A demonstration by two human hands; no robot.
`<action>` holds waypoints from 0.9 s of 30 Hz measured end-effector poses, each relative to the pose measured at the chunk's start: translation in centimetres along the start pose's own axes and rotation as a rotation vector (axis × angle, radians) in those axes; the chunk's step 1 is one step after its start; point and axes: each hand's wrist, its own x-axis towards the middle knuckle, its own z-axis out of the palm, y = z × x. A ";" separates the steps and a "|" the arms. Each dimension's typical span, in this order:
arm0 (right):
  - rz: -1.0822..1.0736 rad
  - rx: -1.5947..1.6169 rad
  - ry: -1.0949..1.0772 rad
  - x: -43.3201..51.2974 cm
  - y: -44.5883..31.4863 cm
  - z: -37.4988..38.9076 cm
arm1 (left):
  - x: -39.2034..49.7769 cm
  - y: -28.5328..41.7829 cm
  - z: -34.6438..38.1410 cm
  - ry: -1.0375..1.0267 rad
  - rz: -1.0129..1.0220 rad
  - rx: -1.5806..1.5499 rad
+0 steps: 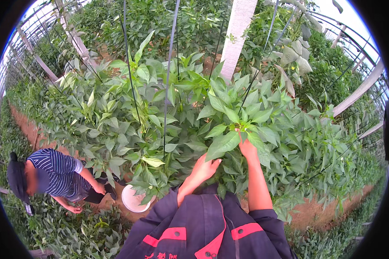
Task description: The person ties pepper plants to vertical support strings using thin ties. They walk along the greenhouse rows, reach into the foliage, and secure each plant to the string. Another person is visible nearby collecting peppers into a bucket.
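Note:
Both of my hands reach into a leafy pepper plant [225, 144] directly before me. My right hand [247, 147] is raised to the bright green growing tip [243, 125], its fingers partly covered by leaves; whether they grip the stem cannot be told. Lower and to the left, my left hand [205, 167] lies beside a broad leaf, with its thumb apart from the other fingers and part of the hand under the foliage. Nothing can be seen held in it. Dark strings run down into the plants around both hands.
A co-worker in a striped shirt [56, 168] and dark cap bends at the left, near a white bucket [133, 199] on the soil path. A pale post [236, 42] rises behind the plants. Hanging strings [168, 81] cross the row, and slanted poles [359, 89] stand at the right.

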 end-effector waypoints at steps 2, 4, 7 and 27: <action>-0.113 -0.096 0.015 -0.1 -0.2 -0.7 | -0.2 -0.6 -0.8 -0.026 0.106 -0.044; -0.066 -0.052 0.017 -0.3 -0.8 -1.2 | -0.1 -0.9 -1.2 -0.039 0.159 -0.078; 0.104 0.257 0.015 -1.1 -1.8 -1.3 | 0.5 -0.8 -1.6 0.090 0.230 -0.153; 0.395 0.732 -0.106 4.8 -0.6 -0.5 | 3.9 3.4 0.5 -0.172 0.313 0.077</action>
